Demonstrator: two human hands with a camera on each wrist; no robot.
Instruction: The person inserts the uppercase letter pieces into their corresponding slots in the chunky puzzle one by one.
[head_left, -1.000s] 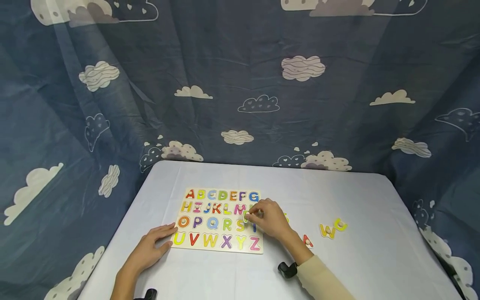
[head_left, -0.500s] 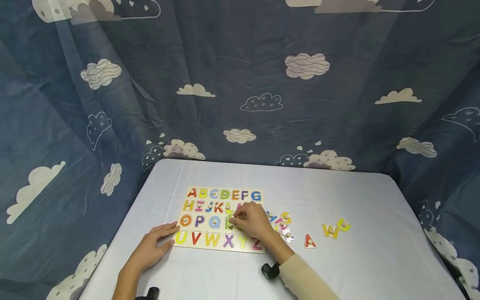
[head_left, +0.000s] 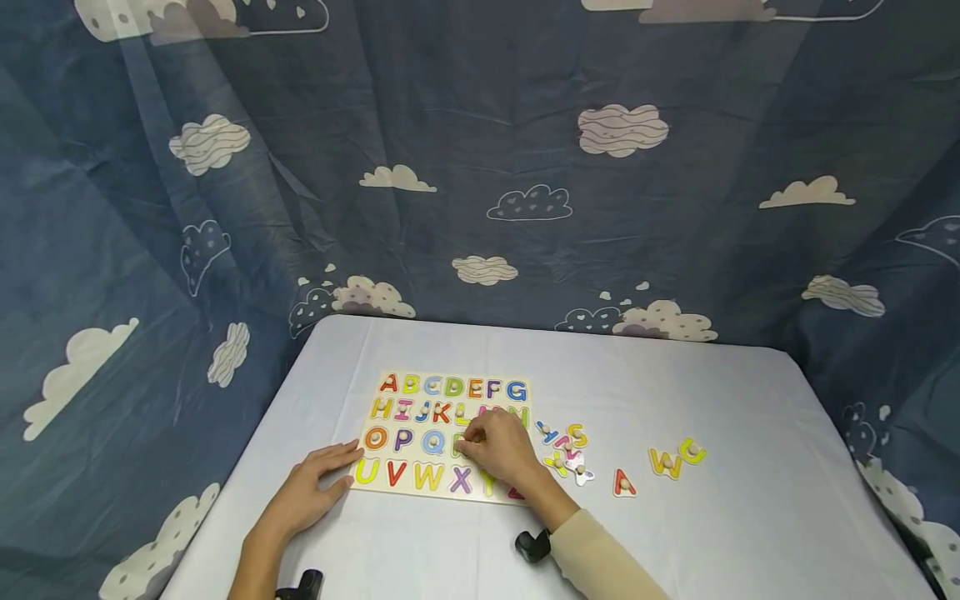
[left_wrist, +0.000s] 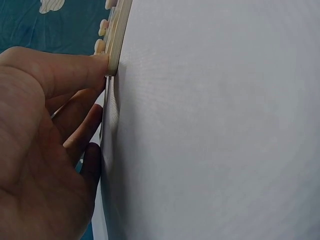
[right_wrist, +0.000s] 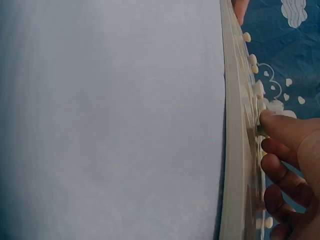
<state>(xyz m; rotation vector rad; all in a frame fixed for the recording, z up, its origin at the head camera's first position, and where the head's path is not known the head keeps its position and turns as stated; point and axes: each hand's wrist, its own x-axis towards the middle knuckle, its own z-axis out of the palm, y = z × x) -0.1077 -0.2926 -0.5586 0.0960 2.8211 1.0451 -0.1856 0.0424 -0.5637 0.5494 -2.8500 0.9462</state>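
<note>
Hand at left (head_left: 318,479): fingers loosely spread, tips touching the left edge of the board (head_left: 415,452).
Loose A (head_left: 624,482): flat on the counter (head_left: 720,533), right of the board.
Hand at right (head_left: 495,446): thumb and finger pinching what looks like R (head_left: 456,444).
R: mostly hidden, in the third row, right of Q (head_left: 433,442); it seems to be at the fitting step. Seating can't be told; the move likely calls for aligning, pressing flat, letting go.
W (head_left: 664,463) and U (head_left: 692,451): touching or nearly so, farther right.
S (head_left: 577,434): among pieces just right of the board.
Backdrop (head_left: 420,242): cloud-printed cloth.
</note>
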